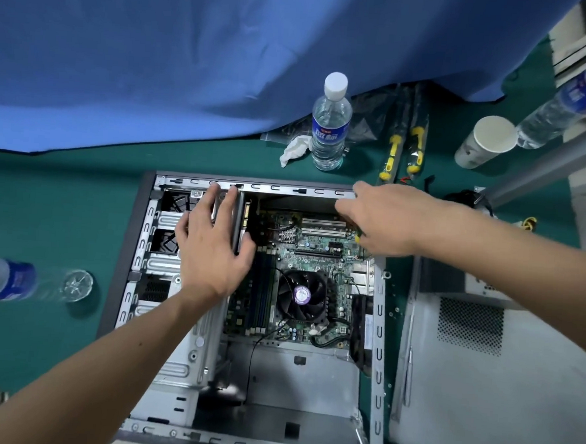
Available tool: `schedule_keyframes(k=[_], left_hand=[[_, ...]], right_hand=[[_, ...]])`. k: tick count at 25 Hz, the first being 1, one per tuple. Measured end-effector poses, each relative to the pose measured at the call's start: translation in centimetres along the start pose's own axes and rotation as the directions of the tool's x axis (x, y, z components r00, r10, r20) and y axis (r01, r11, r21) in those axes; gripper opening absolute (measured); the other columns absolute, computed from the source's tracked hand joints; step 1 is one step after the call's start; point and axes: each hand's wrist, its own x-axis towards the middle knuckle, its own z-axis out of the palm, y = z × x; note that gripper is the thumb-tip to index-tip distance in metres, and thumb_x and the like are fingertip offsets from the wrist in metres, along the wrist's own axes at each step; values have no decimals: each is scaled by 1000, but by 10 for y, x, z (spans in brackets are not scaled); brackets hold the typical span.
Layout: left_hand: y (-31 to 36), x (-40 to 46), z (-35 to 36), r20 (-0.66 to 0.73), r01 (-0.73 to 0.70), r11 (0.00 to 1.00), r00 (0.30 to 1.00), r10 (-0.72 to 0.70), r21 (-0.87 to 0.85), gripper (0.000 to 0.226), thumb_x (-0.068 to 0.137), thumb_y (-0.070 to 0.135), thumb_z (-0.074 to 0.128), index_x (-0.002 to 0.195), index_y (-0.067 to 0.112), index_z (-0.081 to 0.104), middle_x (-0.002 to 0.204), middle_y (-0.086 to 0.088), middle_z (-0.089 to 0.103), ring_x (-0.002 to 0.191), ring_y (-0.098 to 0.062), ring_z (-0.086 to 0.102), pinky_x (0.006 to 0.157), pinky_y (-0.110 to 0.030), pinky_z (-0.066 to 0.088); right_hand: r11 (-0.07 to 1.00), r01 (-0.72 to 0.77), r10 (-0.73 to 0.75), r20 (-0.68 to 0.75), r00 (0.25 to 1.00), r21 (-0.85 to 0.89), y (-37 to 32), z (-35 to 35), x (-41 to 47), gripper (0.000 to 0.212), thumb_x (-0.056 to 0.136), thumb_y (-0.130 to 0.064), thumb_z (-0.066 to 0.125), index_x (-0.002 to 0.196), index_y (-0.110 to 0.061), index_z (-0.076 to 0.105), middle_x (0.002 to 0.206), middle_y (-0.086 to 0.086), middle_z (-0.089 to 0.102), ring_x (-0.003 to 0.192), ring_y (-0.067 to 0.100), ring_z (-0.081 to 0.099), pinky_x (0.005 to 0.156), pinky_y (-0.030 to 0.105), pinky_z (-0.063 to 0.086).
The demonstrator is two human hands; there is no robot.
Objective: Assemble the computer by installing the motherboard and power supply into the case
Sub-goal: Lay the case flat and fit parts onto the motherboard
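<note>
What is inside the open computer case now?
Inside the case lie the motherboard with its black cooler fan, and the drive cage under the left hand. The right hand covers the board's far corner. No power supply shows inside.

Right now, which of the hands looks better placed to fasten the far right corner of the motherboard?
Probably the right hand: it is already over that corner of the motherboard, curled round what looks like a yellow-tipped tool. The left hand rests spread on the drive cage, steadying the case.
</note>
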Motion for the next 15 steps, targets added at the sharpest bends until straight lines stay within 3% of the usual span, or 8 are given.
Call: schedule_keyframes(k=[1, 3, 8, 10, 12, 15], left_hand=[[1, -1, 0, 0, 2, 1000, 1000, -2, -3, 70, 85, 45, 42, 150, 22, 33, 156, -9, 27, 143, -22, 26, 117, -51, 19], [3, -2, -1, 0, 6, 1000, 1000, -6, 3, 70, 85, 44, 43, 150, 22, 34, 156, -9, 27, 143, -22, 27, 117, -51, 19], [3, -2, -2, -11, 1, 1000, 1000, -1, 1, 70, 84, 44, 43, 150, 23, 33, 156, -8, 27, 142, -23, 28, 117, -51, 20], [3, -1, 0, -14, 0, 1000, 1000, 0, -1, 70, 84, 45, 42, 150, 23, 33, 156, -8, 26, 142, -23, 27, 117, -50, 19], [4, -2, 0, -8, 2, 1000, 1000, -2, 3, 71, 84, 45, 42, 150, 23, 33, 156, -8, 26, 142, -23, 27, 117, -49, 19], [4, -2, -1, -11, 6, 1000, 1000, -6, 8, 71, 84, 44, 44, 151, 23, 33, 157, -7, 27, 143, -22, 27, 117, -48, 19]], right_hand=[[998, -9, 7, -43, 999, -61, -1, 3, 0, 6, 94, -16, 52, 99, -15, 48, 74, 0, 33, 61, 19, 44, 50, 32, 33], [982, -43, 23, -112, 993, -181, -7, 8, -4, 13, 100, -21, 48, 93, -14, 57, 65, -2, 35, 63, 22, 46, 51, 30, 35], [1000, 16, -15, -24, 1000, 11, -2, 0, -3, 15, 91, -14, 52, 97, -16, 38, 86, 2, 34, 62, 19, 45, 47, 31, 31], [993, 7, -18, -97, 995, -115, -2, 4, -4, 6, 93, -13, 52, 88, -15, 48, 72, 0, 38, 57, 17, 42, 47, 29, 30], [976, -47, 14, -152, 988, -214, -8, 11, -6, 26, 100, -22, 48, 75, -16, 49, 64, -2, 38, 59, 21, 45, 51, 29, 36], [999, -36, 35, -37, 999, -39, -6, 5, -4, 20, 102, -33, 42, 105, -15, 49, 86, 2, 35, 61, 20, 44, 49, 31, 33]])
